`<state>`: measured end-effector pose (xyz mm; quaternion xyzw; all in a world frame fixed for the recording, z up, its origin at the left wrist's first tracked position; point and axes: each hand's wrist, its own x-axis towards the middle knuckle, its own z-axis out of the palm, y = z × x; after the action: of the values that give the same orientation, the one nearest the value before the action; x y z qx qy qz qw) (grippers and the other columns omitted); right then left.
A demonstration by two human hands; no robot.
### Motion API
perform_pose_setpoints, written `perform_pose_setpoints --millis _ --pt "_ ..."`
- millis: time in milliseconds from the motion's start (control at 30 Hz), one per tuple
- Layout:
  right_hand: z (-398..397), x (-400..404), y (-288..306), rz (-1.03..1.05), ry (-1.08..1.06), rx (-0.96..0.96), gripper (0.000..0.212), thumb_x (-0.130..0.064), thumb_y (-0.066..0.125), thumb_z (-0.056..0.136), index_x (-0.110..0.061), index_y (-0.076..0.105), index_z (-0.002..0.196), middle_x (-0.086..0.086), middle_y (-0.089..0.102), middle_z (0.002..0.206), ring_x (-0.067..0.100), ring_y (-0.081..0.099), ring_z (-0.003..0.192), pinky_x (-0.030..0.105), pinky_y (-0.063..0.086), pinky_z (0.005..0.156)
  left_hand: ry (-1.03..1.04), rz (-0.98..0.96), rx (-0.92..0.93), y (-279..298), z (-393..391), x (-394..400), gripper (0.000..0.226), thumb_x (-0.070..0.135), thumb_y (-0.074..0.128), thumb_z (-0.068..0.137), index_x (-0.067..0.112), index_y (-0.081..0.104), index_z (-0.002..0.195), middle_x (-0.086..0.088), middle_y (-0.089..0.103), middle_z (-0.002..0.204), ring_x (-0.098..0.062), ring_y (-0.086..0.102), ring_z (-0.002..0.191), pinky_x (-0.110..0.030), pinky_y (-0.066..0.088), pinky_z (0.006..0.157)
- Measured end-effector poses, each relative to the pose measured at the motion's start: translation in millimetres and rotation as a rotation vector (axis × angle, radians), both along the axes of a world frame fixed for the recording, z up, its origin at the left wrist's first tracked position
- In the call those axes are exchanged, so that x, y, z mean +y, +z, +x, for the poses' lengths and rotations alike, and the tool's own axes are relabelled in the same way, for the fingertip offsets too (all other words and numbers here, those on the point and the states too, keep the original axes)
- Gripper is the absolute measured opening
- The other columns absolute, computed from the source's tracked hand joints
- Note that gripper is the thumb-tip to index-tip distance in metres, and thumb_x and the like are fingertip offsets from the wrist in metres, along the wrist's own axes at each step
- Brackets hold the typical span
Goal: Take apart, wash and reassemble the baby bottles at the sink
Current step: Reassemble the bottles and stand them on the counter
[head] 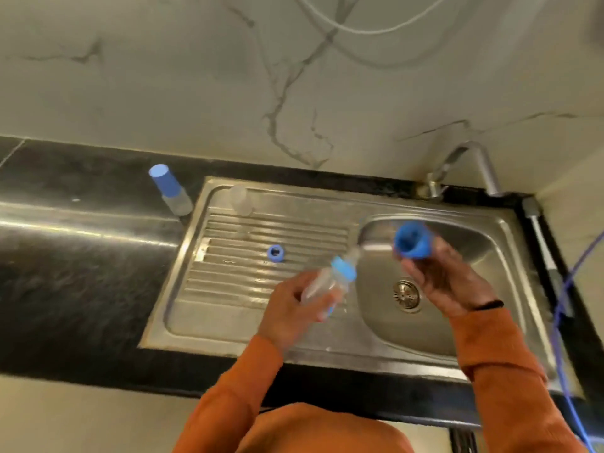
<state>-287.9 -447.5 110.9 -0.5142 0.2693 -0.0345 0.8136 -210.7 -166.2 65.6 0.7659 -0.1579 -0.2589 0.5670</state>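
Two hands work over the steel sink (327, 351). The left hand (291, 308) has its fingers curled round a clear baby bottle (327, 282), held tilted above the near right corner of the ribbed drainboard (248, 276); the bottle's blue collar (343, 269) and clear teat point toward the basin. The right hand (438, 282) holds a blue cap (411, 240) above the basin, near its back edge, open end facing the camera; the fingers sit behind the cap, and how they lie cannot be told through the blur. A blue ring (275, 252) lies near the middle of the drainboard. A clear bottle body (241, 200) stands at the drainboard's back left corner. Just off that corner, on the black counter (81, 273), stands a capped bottle (170, 189). A tap (470, 165) rises behind the basin's back right corner.
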Motion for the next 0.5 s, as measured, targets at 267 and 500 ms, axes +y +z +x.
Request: perform_pose_setpoints --millis 267,500 --pt "-65 -23 -30 -0.275 -0.024 0.103 0.051 -0.012 0.086 0.07 -0.011 0.075 0.12 0.025 0.072 0.12 0.032 0.073 0.101 0.047 0.059 0.096 -0.131 0.068 -0.164 -7 -15 -44 0.065 0.059 0.085 0.07 0.05 0.065 0.131 0.033 0.062 0.115 0.004 0.059 0.11 -0.004 0.043 0.088" --pt "-59 -19 -11 -0.355 0.17 -0.018 0.051 -0.008 0.083 0.075 -0.012 0.073 0.124 0.008 0.074 0.124 0.021 0.071 0.114 0.034 0.06 0.094 -0.222 0.063 -0.163 12 -16 -56 0.063 0.057 0.083 0.075 0.055 0.059 0.134 0.025 0.061 0.124 -0.002 0.058 0.12 -0.025 0.053 0.096"
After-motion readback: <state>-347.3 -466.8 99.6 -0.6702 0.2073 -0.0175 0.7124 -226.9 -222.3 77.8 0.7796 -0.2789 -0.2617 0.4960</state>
